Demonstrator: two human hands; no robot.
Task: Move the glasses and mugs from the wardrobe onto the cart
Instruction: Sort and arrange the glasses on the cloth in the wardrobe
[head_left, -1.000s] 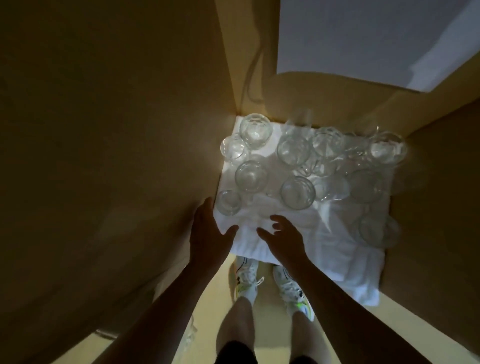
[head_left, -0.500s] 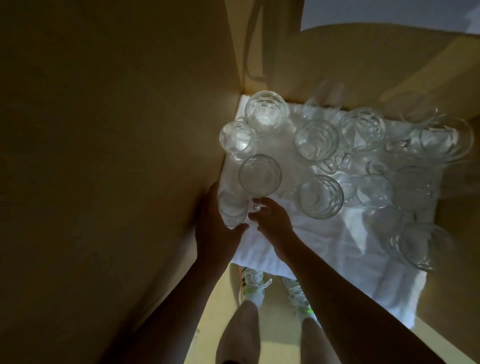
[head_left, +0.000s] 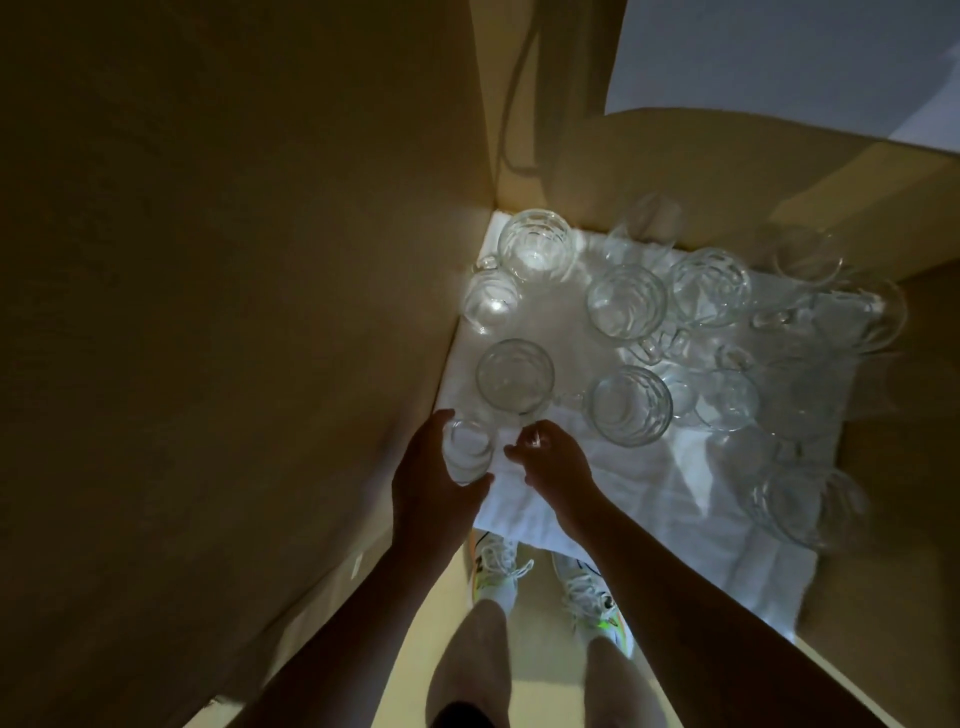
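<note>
I look down into the wardrobe shelf (head_left: 649, 525), lined with a white cloth (head_left: 675, 499). Clear glasses and mugs stand on it, all upright, mouths up, nothing visible inside them. My left hand (head_left: 431, 488) grips a small glass (head_left: 470, 447) at the shelf's 7 o'clock corner, fingers curled round it, hard against the wardrobe's left wall (head_left: 234, 312). My right hand (head_left: 556, 467) pinches the handle of a mug (head_left: 515, 376) at 12 o'clock from the small glass. Another mug (head_left: 631, 405) stands at 3 o'clock from that one, near it. Bare cloth lies toward the front edge at 5 o'clock; the back rows crowd together.
</note>
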